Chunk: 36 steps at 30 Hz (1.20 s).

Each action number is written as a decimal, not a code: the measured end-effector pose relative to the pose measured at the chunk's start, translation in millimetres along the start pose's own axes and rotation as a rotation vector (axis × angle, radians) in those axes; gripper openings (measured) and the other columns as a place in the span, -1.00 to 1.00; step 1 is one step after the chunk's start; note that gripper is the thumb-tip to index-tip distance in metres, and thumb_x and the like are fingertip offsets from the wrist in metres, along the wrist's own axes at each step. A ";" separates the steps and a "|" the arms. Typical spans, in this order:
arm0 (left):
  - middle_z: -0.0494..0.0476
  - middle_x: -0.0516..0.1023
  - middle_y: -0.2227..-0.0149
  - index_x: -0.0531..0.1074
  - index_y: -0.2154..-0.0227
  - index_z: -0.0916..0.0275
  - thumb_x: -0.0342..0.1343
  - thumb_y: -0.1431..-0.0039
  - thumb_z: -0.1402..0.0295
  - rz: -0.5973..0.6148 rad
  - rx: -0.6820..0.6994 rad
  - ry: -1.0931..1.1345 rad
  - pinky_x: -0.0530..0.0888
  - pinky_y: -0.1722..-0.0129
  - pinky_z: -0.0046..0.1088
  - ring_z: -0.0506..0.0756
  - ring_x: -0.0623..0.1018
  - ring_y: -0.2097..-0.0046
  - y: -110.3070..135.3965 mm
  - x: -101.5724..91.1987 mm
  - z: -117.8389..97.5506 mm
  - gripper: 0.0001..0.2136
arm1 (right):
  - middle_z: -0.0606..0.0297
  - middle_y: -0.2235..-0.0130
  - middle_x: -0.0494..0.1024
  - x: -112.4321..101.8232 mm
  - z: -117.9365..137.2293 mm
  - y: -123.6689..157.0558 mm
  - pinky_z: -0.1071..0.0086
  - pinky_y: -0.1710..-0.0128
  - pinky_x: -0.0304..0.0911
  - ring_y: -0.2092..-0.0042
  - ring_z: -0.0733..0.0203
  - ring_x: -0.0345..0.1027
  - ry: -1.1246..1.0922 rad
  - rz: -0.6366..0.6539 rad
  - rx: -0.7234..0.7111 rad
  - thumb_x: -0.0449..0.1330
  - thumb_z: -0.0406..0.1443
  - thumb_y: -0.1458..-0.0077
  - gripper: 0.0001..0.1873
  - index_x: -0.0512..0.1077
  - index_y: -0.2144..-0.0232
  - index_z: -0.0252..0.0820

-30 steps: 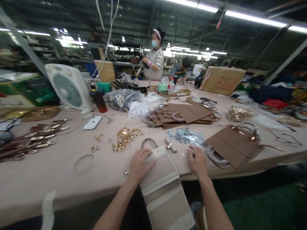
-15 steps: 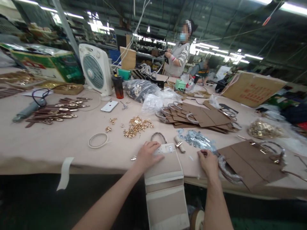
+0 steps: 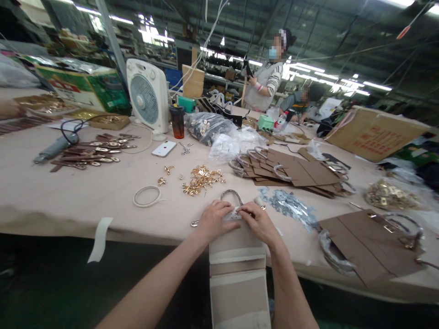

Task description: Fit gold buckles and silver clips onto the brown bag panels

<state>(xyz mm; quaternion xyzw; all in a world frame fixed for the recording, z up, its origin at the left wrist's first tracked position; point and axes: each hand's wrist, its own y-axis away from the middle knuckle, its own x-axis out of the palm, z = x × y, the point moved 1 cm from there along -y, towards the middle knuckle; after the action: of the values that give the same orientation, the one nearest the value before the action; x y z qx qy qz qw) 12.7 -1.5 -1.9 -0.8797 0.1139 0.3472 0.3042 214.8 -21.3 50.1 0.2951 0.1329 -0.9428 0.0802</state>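
A beige bag panel point(image 3: 236, 249) with a wrapped handle point(image 3: 231, 194) at its top lies over the table's front edge, its lower part hanging down. My left hand point(image 3: 216, 220) rests flat on the panel's upper left, fingers stretched out and thumb apart. My right hand point(image 3: 259, 223) is closed in a pinch over the panel's upper right, at a pale patch near the handle's base; whatever its fingertips hold is too small to make out. A silver metal clasp point(image 3: 195, 223) sticks out left of my left hand. Behind my right hand lies a heap of thin grey metal plates point(image 3: 291, 205).
Gold fittings point(image 3: 202, 179) and a tape roll point(image 3: 147, 196) lie to the left. Flat brown bag pieces with handles point(image 3: 295, 167) are stacked behind, and another brown piece point(image 3: 370, 242) sits at right. Further back stand a fan point(image 3: 147, 96), a cup point(image 3: 177, 122) and a co-worker point(image 3: 270, 77).
My right hand has moved left from beside the grey plates onto the panel's top, next to my left hand. My left hand stays on the panel. The whole view has shifted slightly.
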 end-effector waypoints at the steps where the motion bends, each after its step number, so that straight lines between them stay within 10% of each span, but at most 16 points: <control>1: 0.12 0.59 -0.06 0.56 -0.07 0.04 0.44 -0.07 0.09 0.000 -0.003 0.002 0.49 -0.12 -0.12 0.24 0.49 -0.12 -0.1 -0.1 -0.3 -0.50 | 0.22 0.19 0.61 2.4 0.0 -3.4 0.24 0.00 0.32 0.10 0.12 0.46 0.019 0.022 -0.014 0.17 -0.22 -0.28 -0.79 0.62 0.21 -0.08; 9: 0.10 0.60 0.01 0.58 0.00 0.03 0.40 -0.13 0.08 -0.002 -0.026 0.019 0.49 -0.08 -0.19 0.22 0.50 -0.08 0.3 -1.8 -2.1 -0.60 | 0.24 0.17 0.64 14.4 -2.6 -14.7 0.25 -0.03 0.31 0.08 0.12 0.48 0.114 0.146 0.025 0.17 -0.29 -0.29 -0.76 0.66 0.17 -0.05; 36: 0.11 0.62 0.00 0.56 -0.01 0.08 0.41 -0.11 0.15 -0.022 -0.047 0.036 0.49 -0.09 -0.17 0.22 0.52 -0.07 -1.5 -1.8 -3.9 -0.59 | 0.21 0.13 0.51 31.1 -9.0 -7.5 0.22 0.00 0.35 0.10 0.10 0.44 0.159 -0.058 0.038 0.22 -0.29 -0.24 -0.83 0.61 0.17 -0.05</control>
<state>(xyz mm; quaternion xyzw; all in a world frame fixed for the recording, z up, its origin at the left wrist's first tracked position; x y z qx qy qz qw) 14.1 -2.7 2.2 -0.8939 0.1015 0.3307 0.2850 192.6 -13.7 26.6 0.3663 0.1295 -0.9207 0.0366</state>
